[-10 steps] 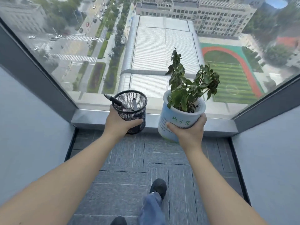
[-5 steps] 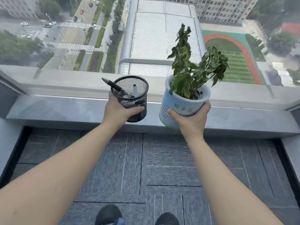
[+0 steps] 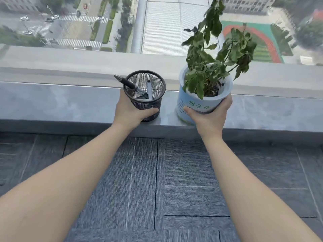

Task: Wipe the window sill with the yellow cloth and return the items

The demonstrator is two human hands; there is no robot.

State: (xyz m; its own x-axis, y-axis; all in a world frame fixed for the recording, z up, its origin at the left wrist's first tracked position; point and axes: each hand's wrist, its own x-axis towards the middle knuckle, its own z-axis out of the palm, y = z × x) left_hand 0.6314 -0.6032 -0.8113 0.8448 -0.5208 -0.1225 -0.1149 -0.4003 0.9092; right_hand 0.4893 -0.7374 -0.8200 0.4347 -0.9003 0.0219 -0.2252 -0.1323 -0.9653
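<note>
2 items are going back at once: the person's left hand (image 3: 130, 110) has its fingers clamped around a round black wire-mesh pen cup (image 3: 145, 96) holding a black marker and a pale pen, while the right hand (image 3: 209, 116) has its fingers wrapped tight about a white plastic flowerpot with green lettering (image 3: 201, 103) and a leafy, rather droopy green plant (image 3: 215, 55). Both sit at the near edge of the grey polished window sill (image 3: 61, 102), the cup's base looking set down on it, the pot tilted slightly toward the glass with its near base at or just off the sill; I cannot tell whether it bears its full weight yet. The yellow cloth is nowhere in sight, so I judge the wiping done and the return step in hand. What comes next, I would guess, is settling the pot flat, nudging both further from the edge so nothing tips onto the dark grey carpet tiles (image 3: 157, 189), then letting go. Compared with 0.5 seconds back, both items have come lower and forward, from being held up in front of the sill to resting at it, and the person has stepped closer, the shoes no longer showing.
</note>
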